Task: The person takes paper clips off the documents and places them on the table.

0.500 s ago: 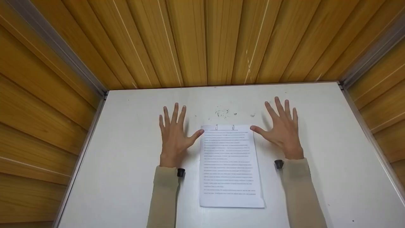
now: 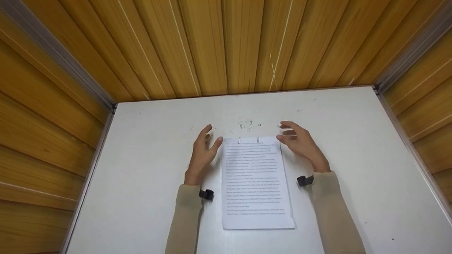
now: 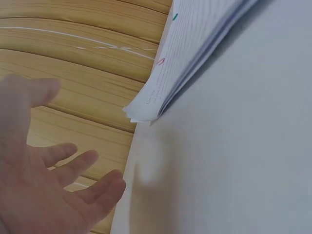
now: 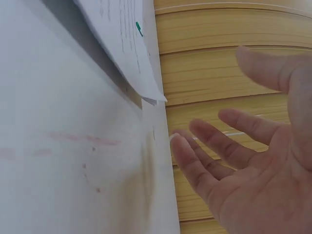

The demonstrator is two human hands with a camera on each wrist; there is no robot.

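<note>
A stack of printed paper (image 2: 252,183) lies on the white table, with two paper clips on its top edge. In the wrist views the left paper clip (image 3: 161,61) looks red and the right paper clip (image 4: 139,29) green. My left hand (image 2: 203,155) is beside the stack's top left corner, thumb near the edge, fingers loosely bent with nothing in them. By the top right corner is my right hand (image 2: 300,143), its fingers bent inward and holding nothing. Both wrist views show the palms and fingers apart from the paper.
The white table (image 2: 141,158) has dark scuff marks (image 2: 246,124) beyond the stack. Wood-look panels (image 2: 226,46) wall off its back and sides. A small black camera is strapped at each wrist, the left camera (image 2: 209,194) close to the stack's left side.
Both hands have turned from spread, straight fingers to palms facing inward with fingers bent. They have moved a little closer to the stack's top corners. The stack lies as before.
</note>
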